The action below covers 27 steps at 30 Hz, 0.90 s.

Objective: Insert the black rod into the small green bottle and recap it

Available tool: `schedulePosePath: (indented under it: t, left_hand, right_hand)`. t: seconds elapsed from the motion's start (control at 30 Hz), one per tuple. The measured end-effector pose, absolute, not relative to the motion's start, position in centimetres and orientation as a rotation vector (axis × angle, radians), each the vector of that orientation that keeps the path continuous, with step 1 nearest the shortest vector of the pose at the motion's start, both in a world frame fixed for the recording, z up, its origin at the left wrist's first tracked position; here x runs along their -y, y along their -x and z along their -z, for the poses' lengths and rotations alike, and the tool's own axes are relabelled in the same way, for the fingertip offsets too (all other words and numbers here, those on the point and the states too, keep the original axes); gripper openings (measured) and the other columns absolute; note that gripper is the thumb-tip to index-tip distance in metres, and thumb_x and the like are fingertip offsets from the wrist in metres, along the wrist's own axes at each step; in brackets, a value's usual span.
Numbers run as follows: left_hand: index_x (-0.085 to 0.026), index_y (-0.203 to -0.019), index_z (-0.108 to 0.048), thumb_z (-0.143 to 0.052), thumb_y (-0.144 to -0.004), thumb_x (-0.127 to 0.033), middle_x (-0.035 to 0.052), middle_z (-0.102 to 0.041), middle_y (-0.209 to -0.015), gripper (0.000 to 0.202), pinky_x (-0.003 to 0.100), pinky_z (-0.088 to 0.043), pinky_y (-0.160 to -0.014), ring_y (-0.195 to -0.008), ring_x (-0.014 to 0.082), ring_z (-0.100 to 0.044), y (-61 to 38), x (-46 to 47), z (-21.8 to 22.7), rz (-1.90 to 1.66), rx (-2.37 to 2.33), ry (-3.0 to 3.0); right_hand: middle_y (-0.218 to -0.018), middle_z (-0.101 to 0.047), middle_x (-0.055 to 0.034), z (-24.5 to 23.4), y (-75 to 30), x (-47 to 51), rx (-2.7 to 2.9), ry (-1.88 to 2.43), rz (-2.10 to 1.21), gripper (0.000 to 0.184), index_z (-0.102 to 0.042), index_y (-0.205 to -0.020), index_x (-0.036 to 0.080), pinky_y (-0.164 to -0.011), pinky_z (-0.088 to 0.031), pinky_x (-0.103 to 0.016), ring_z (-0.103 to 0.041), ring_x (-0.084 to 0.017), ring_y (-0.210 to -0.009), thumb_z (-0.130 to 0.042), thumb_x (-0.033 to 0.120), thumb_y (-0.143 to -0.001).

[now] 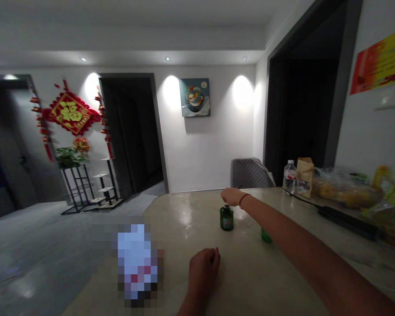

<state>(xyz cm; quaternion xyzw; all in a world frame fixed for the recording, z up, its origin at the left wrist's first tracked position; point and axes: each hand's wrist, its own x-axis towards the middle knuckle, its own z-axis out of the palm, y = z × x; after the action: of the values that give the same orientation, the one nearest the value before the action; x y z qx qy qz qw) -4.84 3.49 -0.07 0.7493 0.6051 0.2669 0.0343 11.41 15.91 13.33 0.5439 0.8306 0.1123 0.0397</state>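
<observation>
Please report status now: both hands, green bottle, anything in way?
Right hand just above small green bottle, contact unclear. Left hand curled on tabletop. Green object partly behind right forearm.

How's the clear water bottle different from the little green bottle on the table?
The clear plastic water bottle is see-through, while the small dark green bottle is opaque. The water bottle stands farther off beside a paper bag; the green bottle stands just below the right hand. Both stand upright, capped.
</observation>
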Motion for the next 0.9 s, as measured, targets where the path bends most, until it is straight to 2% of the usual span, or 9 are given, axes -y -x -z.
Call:
schedulePosePath:
  t: [0.13,0.27,0.53,0.63,0.77,0.9]
  left_hand:
    - [-0.016,-0.058,-0.059,-0.031,-0.085,-0.033,0.0035,-0.059,-0.058,0.043,0.024,-0.022,-0.054,-0.053,0.0097,-0.047,4.8,-3.5,0.0,-0.8,-1.873,-2.304]
    - [-0.016,-0.059,-0.06,-0.031,-0.085,-0.032,0.0038,-0.061,-0.059,0.042,0.024,-0.023,-0.055,-0.054,0.01,-0.048,4.8,-3.5,-0.1,-0.789,-1.868,-2.321]
    - [-0.017,-0.059,-0.06,-0.031,-0.086,-0.033,0.0042,-0.062,-0.061,0.043,0.024,-0.024,-0.056,-0.055,0.0101,-0.05,4.9,-3.6,0.2,-0.817,-1.852,-2.328]
    - [-0.017,-0.058,-0.06,-0.031,-0.086,-0.033,0.0041,-0.062,-0.06,0.044,0.024,-0.024,-0.055,-0.054,0.0099,-0.05,4.9,-3.6,0.4,-0.822,-1.859,-2.336]
    - [-0.017,-0.057,-0.059,-0.031,-0.086,-0.033,0.004,-0.062,-0.06,0.043,0.024,-0.023,-0.055,-0.054,0.0098,-0.05,4.9,-3.6,0.5,-0.828,-1.88,-2.349]
    - [-0.017,-0.057,-0.059,-0.032,-0.086,-0.032,0.0038,-0.062,-0.06,0.043,0.024,-0.023,-0.055,-0.054,0.0097,-0.05,4.9,-3.7,0.5,-0.814,-1.899,-2.348]
  right_hand:
    - [-0.098,-0.066,-0.0159,-13.1,-11.2,-15.9,-2.552,-1.657,-0.287,0.021,-0.068,-0.089,0.01,-0.074,-0.045,-0.024,-0.062,-0.022,-0.092,-0.059,0.015,-0.07]
    - [-0.097,-0.067,-0.0149,-12.8,-11.2,-16.0,-2.574,-1.664,-0.266,0.021,-0.068,-0.089,0.01,-0.076,-0.045,-0.022,-0.061,-0.02,-0.093,-0.058,0.014,-0.071]
    - [-0.099,-0.066,-0.0176,-12.5,-11.0,-17.0,-2.541,-1.703,-0.211,0.027,-0.067,-0.092,0.008,-0.077,-0.045,-0.025,-0.06,-0.023,-0.095,-0.063,0.015,-0.066]
    - [-0.1,-0.065,-0.0198,-12.3,-10.9,-17.8,-2.501,-1.722,-0.165,0.033,-0.066,-0.095,0.005,-0.072,-0.046,-0.023,-0.061,-0.023,-0.093,-0.065,0.017,-0.064]
    - [-0.098,-0.066,-0.019,-11.9,-11.3,-18.4,-2.485,-1.747,-0.096,0.042,-0.066,-0.098,0.004,-0.062,-0.046,-0.019,-0.063,-0.02,-0.086,-0.066,0.029,-0.064]
    - [-0.098,-0.066,-0.0185,-11.9,-12.0,-18.4,-2.506,-1.791,-0.095,0.044,-0.066,-0.097,0.004,-0.062,-0.045,-0.018,-0.063,-0.02,-0.086,-0.064,0.033,-0.065]
